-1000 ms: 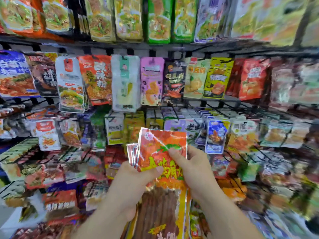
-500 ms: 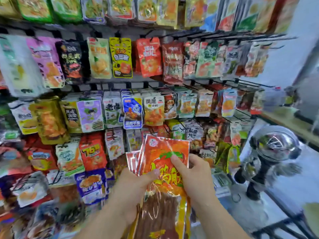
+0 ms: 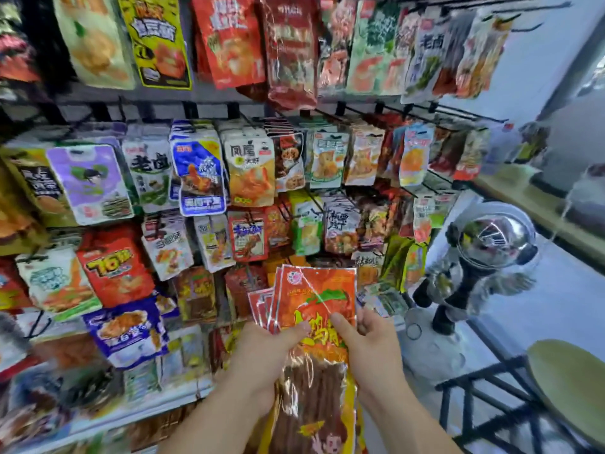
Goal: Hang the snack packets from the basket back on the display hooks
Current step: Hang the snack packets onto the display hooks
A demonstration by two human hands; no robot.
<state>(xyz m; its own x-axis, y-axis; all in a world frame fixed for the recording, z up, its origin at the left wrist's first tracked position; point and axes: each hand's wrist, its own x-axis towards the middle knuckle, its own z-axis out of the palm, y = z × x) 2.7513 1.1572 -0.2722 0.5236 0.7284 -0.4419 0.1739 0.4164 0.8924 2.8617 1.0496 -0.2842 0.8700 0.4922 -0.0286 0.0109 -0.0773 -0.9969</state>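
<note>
I hold a fanned stack of orange-red snack packets (image 3: 314,299) upright in front of the display rack. My left hand (image 3: 262,352) grips the stack at its left edge, thumb across the front packet. My right hand (image 3: 363,342) pinches the front packet at its right side, thumb on the printed face. The packets' lower halves are clear and show brown sticks inside. Rows of display hooks (image 3: 422,109) loaded with hanging packets fill the wall ahead. No basket is in view.
Hanging snack packets (image 3: 203,178) crowd the rack in several rows. At the right stand a silver astronaut figure (image 3: 484,260) on the floor, a black metal stool frame (image 3: 474,404) with a green seat (image 3: 573,385), and a counter ledge (image 3: 537,204).
The view swung right along the rack, bringing the astronaut figure and the stool into sight. Both hands keep the same hold on the packets.
</note>
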